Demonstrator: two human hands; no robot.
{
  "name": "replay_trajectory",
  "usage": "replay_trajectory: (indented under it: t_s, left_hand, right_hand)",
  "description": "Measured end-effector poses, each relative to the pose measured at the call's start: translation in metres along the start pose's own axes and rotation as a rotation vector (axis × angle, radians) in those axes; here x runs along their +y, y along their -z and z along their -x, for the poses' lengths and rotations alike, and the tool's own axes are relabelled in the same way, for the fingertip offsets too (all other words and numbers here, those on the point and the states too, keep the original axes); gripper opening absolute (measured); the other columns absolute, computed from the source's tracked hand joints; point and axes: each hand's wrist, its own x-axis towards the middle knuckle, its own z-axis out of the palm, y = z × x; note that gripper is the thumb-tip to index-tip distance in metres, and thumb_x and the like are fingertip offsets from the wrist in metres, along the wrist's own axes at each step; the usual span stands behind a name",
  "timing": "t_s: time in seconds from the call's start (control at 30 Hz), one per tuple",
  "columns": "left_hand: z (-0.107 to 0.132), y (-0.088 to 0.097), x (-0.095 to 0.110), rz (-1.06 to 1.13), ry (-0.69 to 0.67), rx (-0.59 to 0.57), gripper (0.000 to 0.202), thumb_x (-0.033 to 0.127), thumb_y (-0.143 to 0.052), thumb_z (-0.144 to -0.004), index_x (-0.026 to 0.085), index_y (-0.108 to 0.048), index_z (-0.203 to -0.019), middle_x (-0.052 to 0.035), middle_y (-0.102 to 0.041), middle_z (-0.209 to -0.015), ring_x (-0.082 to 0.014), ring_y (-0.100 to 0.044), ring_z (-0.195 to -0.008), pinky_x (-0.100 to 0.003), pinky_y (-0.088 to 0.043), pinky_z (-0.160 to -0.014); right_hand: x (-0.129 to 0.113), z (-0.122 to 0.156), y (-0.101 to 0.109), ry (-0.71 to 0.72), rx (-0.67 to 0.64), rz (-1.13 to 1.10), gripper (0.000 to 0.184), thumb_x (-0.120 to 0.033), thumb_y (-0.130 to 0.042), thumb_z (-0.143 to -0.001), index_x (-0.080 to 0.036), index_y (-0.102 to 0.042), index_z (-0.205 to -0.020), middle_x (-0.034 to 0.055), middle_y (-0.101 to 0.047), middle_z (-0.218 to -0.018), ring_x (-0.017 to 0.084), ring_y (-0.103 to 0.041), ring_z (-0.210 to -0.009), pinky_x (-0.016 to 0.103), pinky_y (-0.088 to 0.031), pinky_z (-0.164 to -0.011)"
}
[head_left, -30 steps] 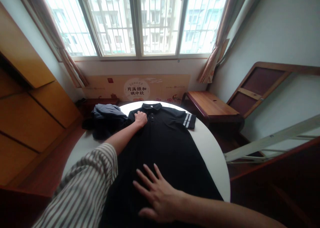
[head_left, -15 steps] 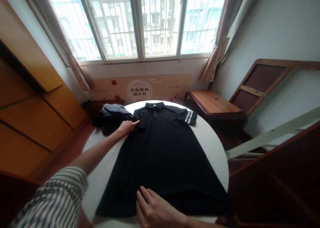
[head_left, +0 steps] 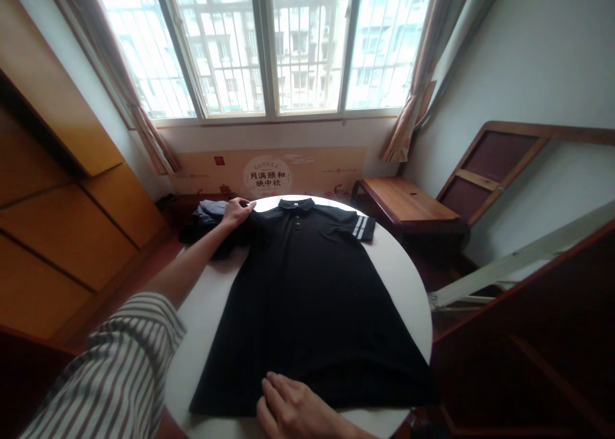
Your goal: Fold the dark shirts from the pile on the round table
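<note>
A black polo shirt (head_left: 317, 298), its collar at the far end, is spread on a round white table (head_left: 408, 279). The sleeve on the right lies out flat, with two pale stripes. My left hand (head_left: 237, 213) is at the far left shoulder, thumb and forefinger pinched together at the cloth; the left sleeve is mostly hidden by the hand and arm. Near the bottom hem my right hand (head_left: 293, 404) has its fingers drawn together on the shirt's fabric. A heap of grey and dark clothes (head_left: 209, 213) sits just left of my left hand.
Behind the table stands a low wooden bench (head_left: 408, 198) to the right, and a printed banner (head_left: 202, 170) runs beneath the window. Orange cabinets (head_left: 43, 259) line the left side. A pale metal rail (head_left: 504, 266) slants by the table's right edge.
My left hand has moved away from me and slightly left, from the folded sleeve to the shoulder, its pointing finger now pinched. The fingers of my right hand have drawn closer together by the hem.
</note>
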Motion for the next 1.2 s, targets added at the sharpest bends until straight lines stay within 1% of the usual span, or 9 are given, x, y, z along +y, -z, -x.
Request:
replay_trajectory:
  t_s: [0.27,0.37,0.47,0.57,0.67,0.77,0.9,1.03,1.2]
  left_hand:
    - [-0.023,0.032,-0.039,0.014,0.215,0.07,0.037,0.01,-0.06,-0.075,0.016,-0.064,-0.112,-0.0097,-0.07,-0.107,-0.0218,-0.066,-0.098,-0.03,-0.05,-0.089]
    - [-0.007,0.037,-0.034,-0.028,0.116,0.101,0.035,0.012,-0.06,-0.077,0.015,-0.063,-0.112,-0.0117,-0.066,-0.112,-0.0243,-0.063,-0.105,-0.034,-0.047,-0.095]
    - [0.054,0.039,-0.018,0.006,-0.303,0.015,0.025,0.018,-0.055,-0.086,0.017,-0.064,-0.109,-0.0097,-0.064,-0.113,-0.0211,-0.063,-0.1,-0.032,-0.047,-0.096]
    - [0.157,0.045,-0.005,0.102,-0.598,-0.243,0.021,0.027,-0.047,-0.096,0.02,-0.066,-0.104,-0.006,-0.065,-0.1,-0.0158,-0.064,-0.083,-0.026,-0.052,-0.08]
    - [0.26,0.057,-0.003,0.112,-0.748,-0.422,0.02,0.031,-0.05,-0.098,0.022,-0.066,-0.107,-0.0057,-0.066,-0.097,-0.0169,-0.064,-0.086,-0.028,-0.053,-0.079]
    - [0.326,0.066,-0.013,0.1,-0.799,-0.485,0.039,0.045,-0.067,-0.088,0.023,-0.063,-0.12,-0.0091,-0.066,-0.109,-0.0224,-0.064,-0.095,-0.034,-0.056,-0.083]
    - [0.356,0.065,-0.034,0.11,-0.802,-0.367,0.039,0.036,-0.069,-0.087,0.022,-0.063,-0.124,-0.0117,-0.066,-0.112,-0.0236,-0.064,-0.098,-0.034,-0.059,-0.083]
    - [0.361,0.062,-0.043,0.154,-0.833,-0.291,0.025,0.017,-0.052,-0.096,0.02,-0.067,-0.117,-0.0098,-0.066,-0.099,-0.0178,-0.065,-0.086,-0.027,-0.059,-0.073]
    - [0.363,0.067,-0.04,0.139,-0.919,-0.29,0.028,0.015,-0.048,-0.097,0.021,-0.067,-0.117,-0.0089,-0.066,-0.093,-0.0162,-0.064,-0.079,-0.024,-0.058,-0.067]
  right_hand:
    - [0.009,0.01,0.016,0.066,-0.064,-0.122,0.019,-0.021,-0.048,-0.1,-0.017,-0.06,-0.114,0.0087,-0.071,-0.113,0.016,-0.067,-0.1,0.028,-0.055,-0.088]
    - [0.024,0.035,0.047,0.004,-0.048,-0.197,0.021,-0.028,-0.049,-0.101,-0.02,-0.062,-0.114,0.0049,-0.072,-0.115,0.014,-0.066,-0.101,0.029,-0.052,-0.097]
    - [0.044,0.079,0.086,-0.246,-0.041,-0.186,0.031,-0.034,-0.057,-0.096,-0.017,-0.063,-0.121,0.009,-0.07,-0.119,0.02,-0.064,-0.11,0.038,-0.049,-0.104]
    - [0.062,0.13,0.11,-0.415,-0.035,-0.064,0.035,-0.034,-0.061,-0.093,-0.019,-0.065,-0.125,0.0114,-0.069,-0.123,0.026,-0.063,-0.116,0.043,-0.053,-0.101]
    - [0.073,0.169,0.114,-0.481,0.002,0.027,0.033,-0.034,-0.058,-0.095,-0.022,-0.067,-0.124,0.0109,-0.07,-0.121,0.027,-0.066,-0.112,0.044,-0.058,-0.092]
    - [0.074,0.187,0.109,-0.483,0.029,0.063,0.029,-0.024,-0.051,-0.098,-0.021,-0.068,-0.122,0.0098,-0.07,-0.12,0.024,-0.066,-0.112,0.04,-0.06,-0.091]
    - [0.068,0.189,0.102,-0.493,0.033,0.108,0.028,-0.019,-0.047,-0.099,-0.017,-0.069,-0.117,0.0113,-0.07,-0.121,0.024,-0.064,-0.114,0.04,-0.059,-0.093]
    - [0.064,0.187,0.097,-0.562,0.014,0.094,0.03,-0.035,-0.055,-0.097,-0.017,-0.068,-0.117,0.0134,-0.068,-0.122,0.027,-0.063,-0.117,0.044,-0.059,-0.092]
    - [0.066,0.174,0.098,-0.56,0.026,0.062,0.024,-0.026,-0.048,-0.1,-0.019,-0.07,-0.109,0.0116,-0.07,-0.112,0.025,-0.064,-0.109,0.042,-0.059,-0.089]
